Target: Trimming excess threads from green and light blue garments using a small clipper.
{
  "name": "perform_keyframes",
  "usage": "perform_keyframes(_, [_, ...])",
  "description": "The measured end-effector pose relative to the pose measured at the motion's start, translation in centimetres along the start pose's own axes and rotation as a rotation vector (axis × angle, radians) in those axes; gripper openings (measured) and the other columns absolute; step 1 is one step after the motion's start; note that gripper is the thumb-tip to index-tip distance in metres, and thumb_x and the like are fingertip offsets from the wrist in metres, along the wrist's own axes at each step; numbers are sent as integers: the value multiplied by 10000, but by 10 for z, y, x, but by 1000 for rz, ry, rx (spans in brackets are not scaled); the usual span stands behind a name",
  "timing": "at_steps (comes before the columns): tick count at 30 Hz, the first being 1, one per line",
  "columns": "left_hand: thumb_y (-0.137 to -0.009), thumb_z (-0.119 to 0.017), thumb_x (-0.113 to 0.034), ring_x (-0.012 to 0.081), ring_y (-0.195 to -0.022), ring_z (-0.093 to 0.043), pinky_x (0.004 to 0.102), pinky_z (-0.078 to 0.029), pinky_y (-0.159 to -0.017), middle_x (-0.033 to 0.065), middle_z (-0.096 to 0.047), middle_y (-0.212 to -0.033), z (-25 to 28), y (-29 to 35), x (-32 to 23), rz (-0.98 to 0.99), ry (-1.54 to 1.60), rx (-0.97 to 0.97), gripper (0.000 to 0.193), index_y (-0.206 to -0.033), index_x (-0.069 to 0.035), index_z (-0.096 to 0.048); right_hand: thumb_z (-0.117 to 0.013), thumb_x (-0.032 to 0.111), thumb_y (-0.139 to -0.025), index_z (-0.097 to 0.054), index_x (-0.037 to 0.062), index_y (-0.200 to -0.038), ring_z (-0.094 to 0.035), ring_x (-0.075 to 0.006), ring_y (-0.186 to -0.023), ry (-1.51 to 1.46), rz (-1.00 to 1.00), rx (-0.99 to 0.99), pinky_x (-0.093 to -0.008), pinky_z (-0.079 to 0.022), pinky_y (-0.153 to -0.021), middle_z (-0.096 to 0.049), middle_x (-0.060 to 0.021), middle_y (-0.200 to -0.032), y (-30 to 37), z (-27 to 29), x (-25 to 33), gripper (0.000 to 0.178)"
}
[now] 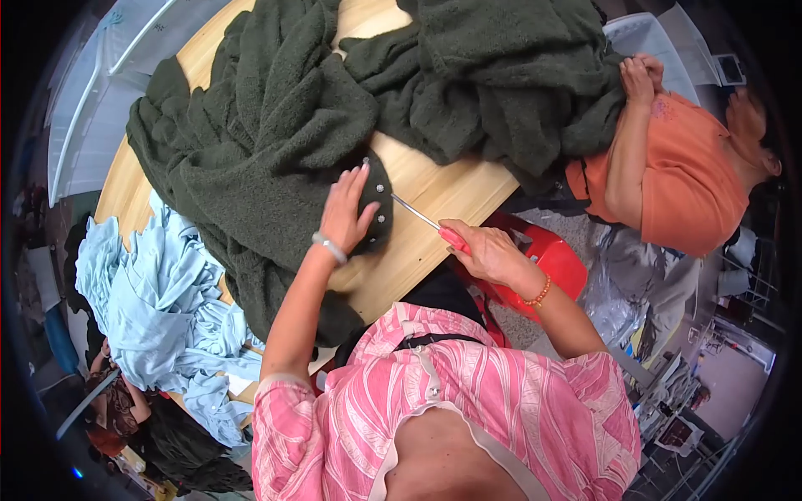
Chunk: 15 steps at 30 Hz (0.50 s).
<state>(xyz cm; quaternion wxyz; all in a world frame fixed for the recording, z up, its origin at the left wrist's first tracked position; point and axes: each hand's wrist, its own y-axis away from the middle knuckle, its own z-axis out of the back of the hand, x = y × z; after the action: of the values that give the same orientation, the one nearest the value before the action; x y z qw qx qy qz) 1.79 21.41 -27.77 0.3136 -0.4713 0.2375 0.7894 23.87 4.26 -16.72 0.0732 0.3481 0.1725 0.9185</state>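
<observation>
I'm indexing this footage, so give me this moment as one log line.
left hand: on dark green garment | right hand: gripping red-handled tool | shaft: toward silvery buttons

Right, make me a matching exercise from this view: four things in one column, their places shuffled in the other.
Things:
1. pale blue cloth garments
2. red-handled tool with a thin metal shaft
3. dark green fuzzy garment with small shiny buttons
4. orange beaded bracelet

Places:
A. under the left hand
B. around the wrist of the right hand
C. heaped at the left of the pale wooden table
D. held in the right hand

Pairs: 1-C; 2-D; 3-A; 4-B
</observation>
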Motion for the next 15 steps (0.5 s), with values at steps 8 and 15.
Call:
perform_keyframes(8, [-860, -617, -319, 348, -1398, -256, 543, -175, -1138, 118, -384, -1458, -28, 61, 22, -151, -783, 94, 487, -1310, -153, -537, -600, 210, -847, -540, 68, -1195, -639, -424, -754, 197, 4, 307, -512, -501, -666, -652, -230, -789, 3, -10, 15, 380])
perform_keyframes(15, [-866, -613, -330, 354, -1403, -234, 553, -159, -1138, 117, -364, -1472, -44, 42, 14, -65, -801, -37, 477, -1309, -169, -543, -581, 244, -865, -549, 76, -1181, -645, -419, -761, 209, -14, 282, -501, -509, -681, -649, -230, -782, 1, -8, 18, 359])
